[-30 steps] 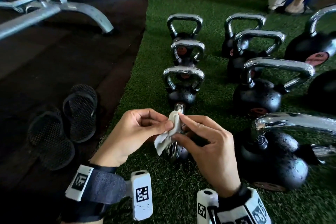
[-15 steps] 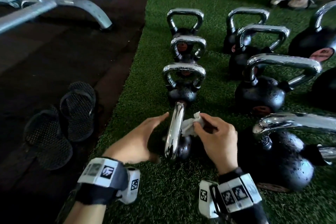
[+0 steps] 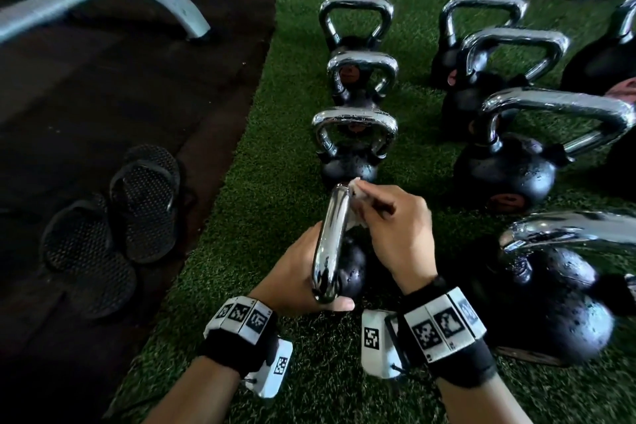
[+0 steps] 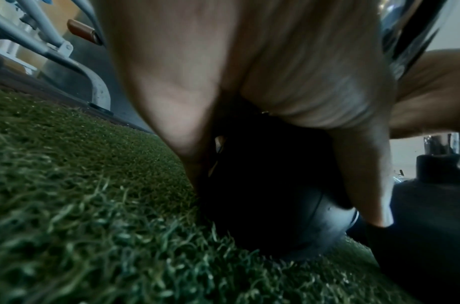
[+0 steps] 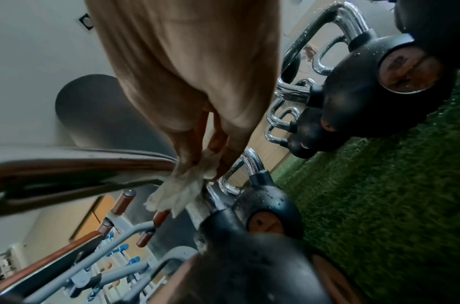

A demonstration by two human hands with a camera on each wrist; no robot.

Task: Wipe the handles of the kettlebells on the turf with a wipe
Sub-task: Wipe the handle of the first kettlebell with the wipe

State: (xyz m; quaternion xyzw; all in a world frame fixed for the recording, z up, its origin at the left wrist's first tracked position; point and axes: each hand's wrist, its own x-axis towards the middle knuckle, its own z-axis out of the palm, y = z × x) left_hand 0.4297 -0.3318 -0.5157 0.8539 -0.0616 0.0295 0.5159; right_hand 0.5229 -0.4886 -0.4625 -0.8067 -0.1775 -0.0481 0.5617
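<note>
**Q:** Which unit is being handled, and where is it?
**A:** The nearest kettlebell [image 3: 349,274]. It stands on the green turf [image 3: 261,182] at the near end of the left row. Its chrome handle [image 3: 332,234] runs from near to far.

**Q:** State of the left hand?
**A:** The left hand [image 3: 296,275] wraps the black ball from the left, with the thumb across the near side below the handle.

**Q:** State of the right hand?
**A:** The right hand [image 3: 395,234] pinches a crumpled white wipe [image 3: 356,194] between thumb and fingers. It presses the wipe against the right side of the handle, at the far end.

**Q:** What surrounds it?
**A:** Three more kettlebells [image 3: 351,162] line up beyond it. The larger kettlebells [image 3: 506,175] stand to the right. A pair of black sandals [image 3: 113,217] lies on the dark floor left of the turf.
</note>
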